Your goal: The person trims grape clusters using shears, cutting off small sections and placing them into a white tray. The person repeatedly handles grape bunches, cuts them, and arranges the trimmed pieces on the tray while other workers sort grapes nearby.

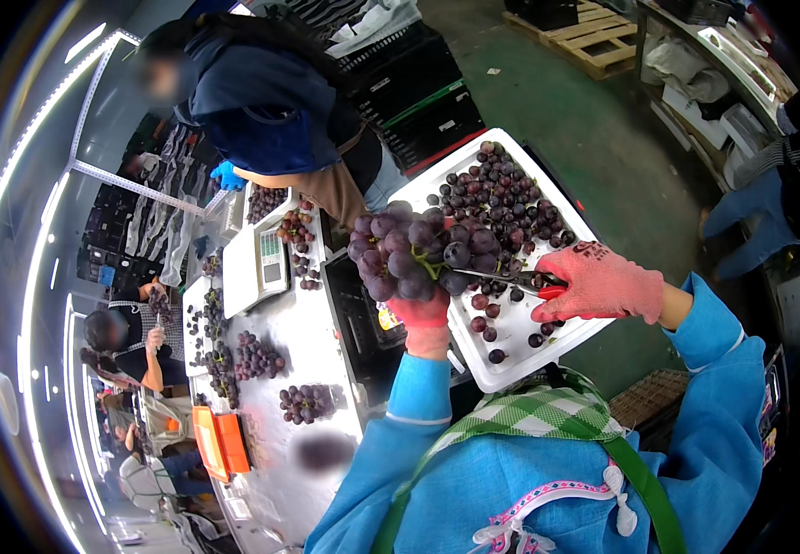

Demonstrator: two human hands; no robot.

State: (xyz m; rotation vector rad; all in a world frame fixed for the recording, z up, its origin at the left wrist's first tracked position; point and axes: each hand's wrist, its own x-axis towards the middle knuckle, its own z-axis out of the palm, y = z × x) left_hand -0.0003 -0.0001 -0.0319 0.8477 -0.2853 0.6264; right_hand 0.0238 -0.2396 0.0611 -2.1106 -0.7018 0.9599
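Note:
A large bunch of dark purple grapes [400, 246] hangs from my left hand [426, 315], which wears a pink glove and is partly hidden under the fruit. My right hand [597, 282], also in a pink glove, grips small scissors with red handles [551, 291]. Their metal blades [503, 275] reach into the bunch beside the green stem [427, 264]. Below both hands is a white plastic tray [493, 370]. Many loose grapes [490, 187] lie in it, heaped toward its far end, with a few scattered near my hands.
Left of me, a metal table [317, 305] holds a weighing scale [272, 260], grape bunches [306, 403] and an orange container [220, 443]. A co-worker in dark blue [261, 104] bends over its far end. Stacked black crates [427, 104] stand behind the tray; a wooden pallet [590, 38] lies farther off.

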